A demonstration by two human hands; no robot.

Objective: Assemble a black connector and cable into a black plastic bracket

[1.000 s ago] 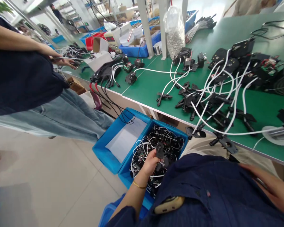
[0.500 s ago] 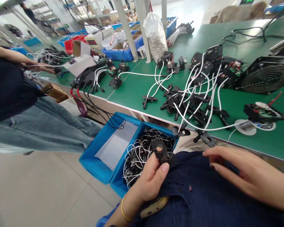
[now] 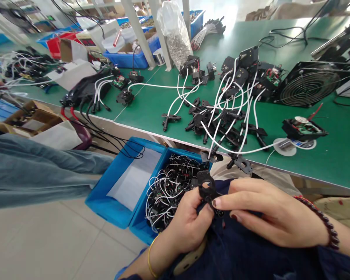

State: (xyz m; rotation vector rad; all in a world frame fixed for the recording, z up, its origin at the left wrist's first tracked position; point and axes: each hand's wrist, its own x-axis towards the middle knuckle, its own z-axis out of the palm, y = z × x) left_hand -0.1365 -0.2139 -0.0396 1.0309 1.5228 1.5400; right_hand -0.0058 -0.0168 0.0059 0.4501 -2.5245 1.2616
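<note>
- At 6 o'clock, over the lap, the left hand (image 3: pixel 189 221) and right hand (image 3: pixel 268 217) both pinch a small black plastic part (image 3: pixel 207 189).
- At 12 o'clock the green table (image 3: pixel 332 163) edge runs just above the hands — wired parts overhang it.
- At 9 o'clock, a blue bin (image 3: pixel 105 194) on open floor: one compartment holds white paper, the other tangled wired parts (image 3: pixel 169 186).

No text, label, brand or number is legible on anything around the hands or on the bench.
</note>
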